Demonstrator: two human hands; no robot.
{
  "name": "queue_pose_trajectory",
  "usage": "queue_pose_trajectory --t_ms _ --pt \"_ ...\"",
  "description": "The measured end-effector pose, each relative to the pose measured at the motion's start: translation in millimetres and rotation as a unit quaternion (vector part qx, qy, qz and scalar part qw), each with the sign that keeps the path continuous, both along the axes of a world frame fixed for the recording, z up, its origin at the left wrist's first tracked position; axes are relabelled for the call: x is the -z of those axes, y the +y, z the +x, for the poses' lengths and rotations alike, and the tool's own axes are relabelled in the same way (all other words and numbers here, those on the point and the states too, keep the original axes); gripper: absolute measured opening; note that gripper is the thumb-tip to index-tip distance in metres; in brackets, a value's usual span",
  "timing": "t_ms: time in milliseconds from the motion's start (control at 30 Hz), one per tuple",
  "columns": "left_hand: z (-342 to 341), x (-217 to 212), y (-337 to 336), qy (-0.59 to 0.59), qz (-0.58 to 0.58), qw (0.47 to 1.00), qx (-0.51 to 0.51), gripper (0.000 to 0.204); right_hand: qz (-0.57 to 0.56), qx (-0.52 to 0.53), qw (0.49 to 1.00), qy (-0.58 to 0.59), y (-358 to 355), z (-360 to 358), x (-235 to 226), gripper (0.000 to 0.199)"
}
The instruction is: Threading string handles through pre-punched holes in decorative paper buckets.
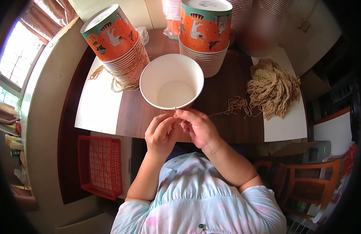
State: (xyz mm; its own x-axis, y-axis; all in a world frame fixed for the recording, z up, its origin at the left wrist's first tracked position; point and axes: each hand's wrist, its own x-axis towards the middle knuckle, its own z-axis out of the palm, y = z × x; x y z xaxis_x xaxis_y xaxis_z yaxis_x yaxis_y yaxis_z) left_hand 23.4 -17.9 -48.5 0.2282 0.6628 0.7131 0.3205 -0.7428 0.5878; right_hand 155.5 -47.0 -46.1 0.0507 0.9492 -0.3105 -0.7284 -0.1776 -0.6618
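A paper bucket (172, 84), white inside, stands mouth up at the middle of the table, just beyond my hands. Both hands meet at its near rim. My right hand (202, 128) pinches a tan cord (216, 114) between thumb and forefinger, and a short end of it pokes up at the rim. Close against it, my left hand (160, 132) is closed with its fingertips together on the same cord. The fingers hide how the cord runs between them. From my right hand the cord trails right to a loose heap of cord (272, 87).
Orange-and-green printed buckets stand upside down in a left stack (114, 37) and a back stack (205, 29). Cord loops (124, 84) hang around the left stack. More stacked buckets stand behind. Below the table's left side is a red basket (100, 165); a wooden chair (309, 187) stands at right.
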Motion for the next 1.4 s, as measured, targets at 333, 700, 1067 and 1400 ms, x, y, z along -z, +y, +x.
queue_pose_trajectory --t_ms 333,700,1067,1400 --pt "-14.3 -14.2 5.1 -0.023 -0.143 0.989 0.015 0.012 0.017 -0.009 0.999 -0.045 0.0 9.9 3.2 0.011" --pt "-8.9 -16.3 7.2 -0.047 -0.211 0.976 0.04 0.006 0.162 0.171 0.733 -0.638 -2.9 8.4 -0.7 0.013" --pt "-14.7 -17.2 8.6 -0.134 -0.423 0.887 0.127 0.004 0.173 0.236 0.604 -0.741 6.3 9.2 -1.6 0.017" --pt "-28.2 -40.1 -4.3 0.0 -0.354 0.922 0.158 0.01 0.291 0.182 0.619 -0.707 -9.3 22.0 -18.1 0.037"
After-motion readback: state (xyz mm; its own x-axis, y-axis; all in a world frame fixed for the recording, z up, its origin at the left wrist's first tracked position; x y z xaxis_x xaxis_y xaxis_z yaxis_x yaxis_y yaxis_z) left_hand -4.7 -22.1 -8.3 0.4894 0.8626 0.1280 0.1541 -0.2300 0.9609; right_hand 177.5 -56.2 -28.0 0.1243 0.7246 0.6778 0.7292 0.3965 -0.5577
